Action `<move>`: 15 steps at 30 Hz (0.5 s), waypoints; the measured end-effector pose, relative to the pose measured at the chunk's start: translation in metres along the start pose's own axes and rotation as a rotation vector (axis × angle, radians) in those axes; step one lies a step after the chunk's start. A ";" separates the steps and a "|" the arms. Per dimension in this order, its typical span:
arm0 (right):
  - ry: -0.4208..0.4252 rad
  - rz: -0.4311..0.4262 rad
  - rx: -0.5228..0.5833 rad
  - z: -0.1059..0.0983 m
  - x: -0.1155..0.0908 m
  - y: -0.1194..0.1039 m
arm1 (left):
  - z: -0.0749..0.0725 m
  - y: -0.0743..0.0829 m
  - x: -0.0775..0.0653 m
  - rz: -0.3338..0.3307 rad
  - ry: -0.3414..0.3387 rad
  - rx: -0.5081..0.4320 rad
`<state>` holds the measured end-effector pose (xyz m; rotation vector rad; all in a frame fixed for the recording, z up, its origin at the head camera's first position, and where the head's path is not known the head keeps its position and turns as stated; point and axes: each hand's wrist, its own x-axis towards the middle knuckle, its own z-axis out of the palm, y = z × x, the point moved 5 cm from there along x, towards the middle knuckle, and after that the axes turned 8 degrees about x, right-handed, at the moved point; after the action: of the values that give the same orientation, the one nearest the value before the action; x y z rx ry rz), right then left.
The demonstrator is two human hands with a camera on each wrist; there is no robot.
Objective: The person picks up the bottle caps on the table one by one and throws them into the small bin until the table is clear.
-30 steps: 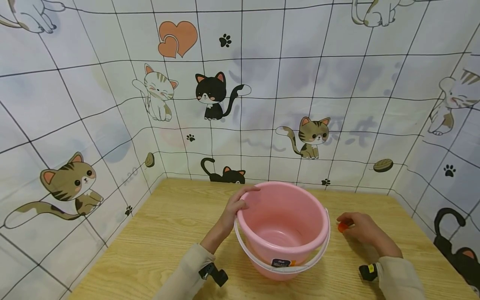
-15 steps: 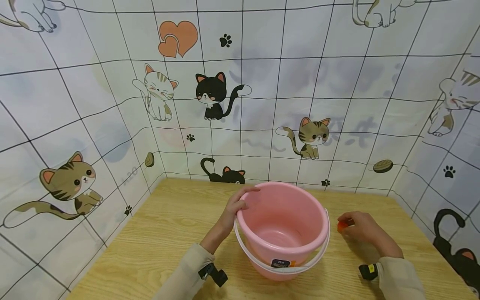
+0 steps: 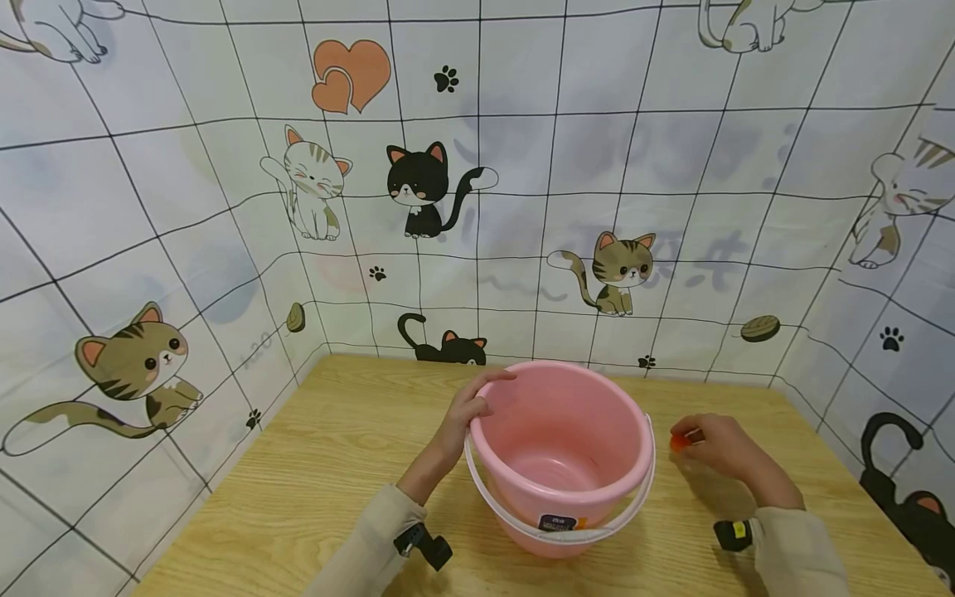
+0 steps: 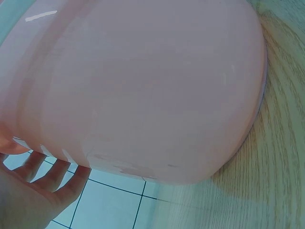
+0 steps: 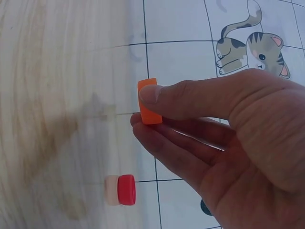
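Observation:
A pink bucket (image 3: 559, 510) stands upright on the table, its mouth open toward me and its white handle (image 3: 574, 537) hanging down over the front. My left hand (image 3: 457, 419) grips the bucket's left rim. To the right of the bucket, my right hand (image 3: 719, 448) pinches a small orange bottle cap (image 5: 150, 107) between thumb and fingers. In the right wrist view the orange cap is just above the table, and a red bottle cap (image 5: 127, 190) rests on the tabletop near the fingers. The bucket's inside shows nothing in it.
The wooden table (image 3: 358, 464) reaches back to a white wall covering (image 3: 515, 224) printed with grid lines and cartoon cats. This covering also rises along the left and right sides. A small black camera (image 3: 425, 547) is strapped to each wrist.
My right hand has risen slightly with the orange bottle cap. The left hand and the bucket have stayed in place.

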<state>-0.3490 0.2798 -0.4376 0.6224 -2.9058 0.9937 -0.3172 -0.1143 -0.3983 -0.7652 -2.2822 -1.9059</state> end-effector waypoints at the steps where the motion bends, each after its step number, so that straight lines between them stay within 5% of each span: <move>1: -0.001 -0.003 -0.005 -0.001 0.000 -0.001 | 0.000 0.000 0.000 0.001 0.001 0.002; 15: 0.020 -0.042 -0.062 -0.009 -0.001 -0.018 | 0.001 0.000 0.000 -0.014 -0.003 -0.006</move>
<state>-0.3428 0.2725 -0.4202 0.6635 -2.8810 0.8968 -0.3166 -0.1137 -0.3982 -0.7550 -2.2903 -1.9196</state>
